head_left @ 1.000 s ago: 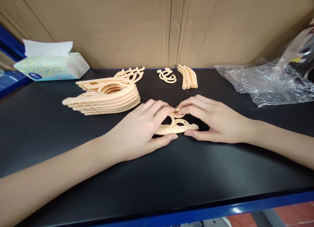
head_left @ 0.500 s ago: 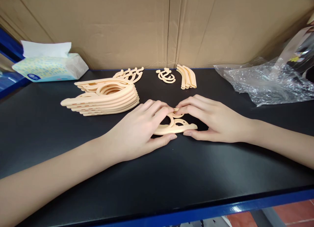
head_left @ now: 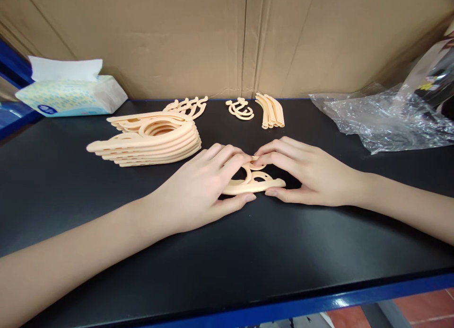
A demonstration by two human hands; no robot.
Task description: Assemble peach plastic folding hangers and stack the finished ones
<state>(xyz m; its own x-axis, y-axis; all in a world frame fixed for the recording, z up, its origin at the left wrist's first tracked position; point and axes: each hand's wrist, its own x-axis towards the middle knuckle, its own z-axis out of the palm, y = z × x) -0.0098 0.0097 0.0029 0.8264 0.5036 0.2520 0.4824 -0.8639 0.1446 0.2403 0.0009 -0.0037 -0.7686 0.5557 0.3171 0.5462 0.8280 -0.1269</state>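
Observation:
A cream plastic folding clothes hanger (head_left: 253, 187) lies flat on the black tabletop (head_left: 269, 252) between my hands. My left hand (head_left: 213, 181) covers its left end, fingers curled over the far side and thumb along the near edge. At the other end, my right hand (head_left: 301, 172) grips the hanger, with fingertips at the far side and thumb at the near tip. The fingertips of both hands almost meet at the far edge. Much of the hanger's left part is hidden under my left hand.
A stack of matching cream hanger pieces (head_left: 152, 141) stands at left, with several loose hooks (head_left: 187, 106) behind it. More hooks (head_left: 241, 109) and several curved arm pieces (head_left: 270, 111) lie at the back. A tissue pack (head_left: 73, 96) and crumpled clear plastic bag (head_left: 390, 119) flank them before a cardboard wall (head_left: 177, 39).

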